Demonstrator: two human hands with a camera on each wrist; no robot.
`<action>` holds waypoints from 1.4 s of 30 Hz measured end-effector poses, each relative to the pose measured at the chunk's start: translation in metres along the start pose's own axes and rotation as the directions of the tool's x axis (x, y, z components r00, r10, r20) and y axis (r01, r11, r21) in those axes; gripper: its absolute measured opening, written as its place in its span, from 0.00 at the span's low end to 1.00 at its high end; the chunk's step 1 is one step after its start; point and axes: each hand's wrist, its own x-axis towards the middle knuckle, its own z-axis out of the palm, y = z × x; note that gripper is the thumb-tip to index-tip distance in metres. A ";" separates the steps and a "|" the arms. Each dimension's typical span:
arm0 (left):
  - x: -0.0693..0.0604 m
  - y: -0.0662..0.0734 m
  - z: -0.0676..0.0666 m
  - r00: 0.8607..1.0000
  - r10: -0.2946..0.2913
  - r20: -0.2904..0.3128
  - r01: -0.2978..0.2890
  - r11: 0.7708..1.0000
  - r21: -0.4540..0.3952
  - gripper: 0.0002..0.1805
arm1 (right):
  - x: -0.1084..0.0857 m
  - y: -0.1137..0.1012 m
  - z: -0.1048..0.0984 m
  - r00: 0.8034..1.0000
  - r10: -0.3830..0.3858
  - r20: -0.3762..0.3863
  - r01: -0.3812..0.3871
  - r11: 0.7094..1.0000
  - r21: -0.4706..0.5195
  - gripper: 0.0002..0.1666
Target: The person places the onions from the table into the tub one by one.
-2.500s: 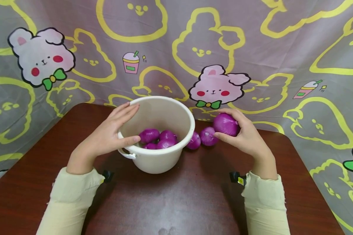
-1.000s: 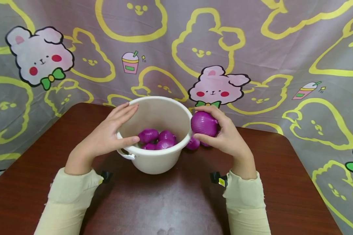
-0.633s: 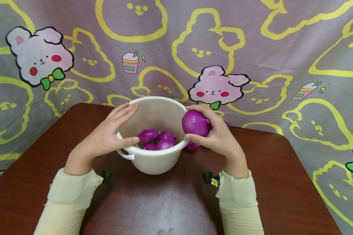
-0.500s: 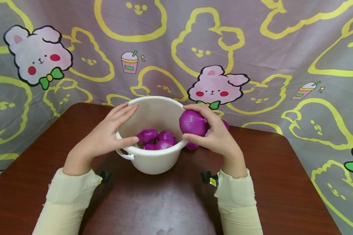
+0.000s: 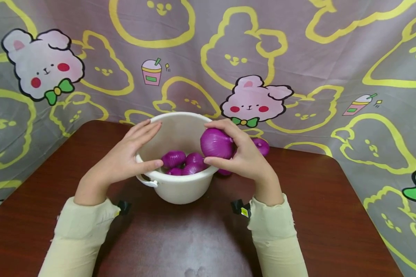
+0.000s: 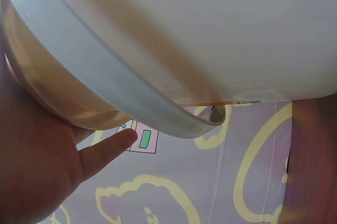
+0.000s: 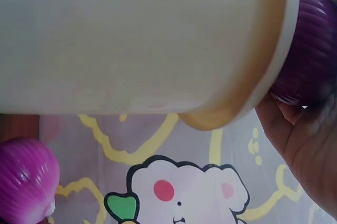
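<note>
A white bucket stands upright on the table, with several purple onions lying inside. My left hand rests over its left rim, thumb and fingers spread and nearly straight; the left wrist view shows one straight finger beyond the rim. My right hand grips another purple onion between thumb and fingers, above the bucket's right rim. In the right wrist view this held onion is beside the bucket's mouth, partly cut off by the frame edge.
Right of the bucket, two more onions lie on the brown table: one behind my right hand, another mostly hidden under it. A cartoon-printed curtain hangs close behind the table. The bucket's handle hangs at its left side.
My right hand has carried the onion leftward, from above the loose onions to over the bucket's right rim. The loose onion at the back shows again. My left hand keeps its place.
</note>
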 end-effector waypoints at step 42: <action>0.000 0.001 -0.001 1.000 0.000 0.006 0.000 1.000 -0.009 0.49 | 0.005 0.008 0.019 0.997 -0.039 0.065 0.042 0.998 -0.039 0.38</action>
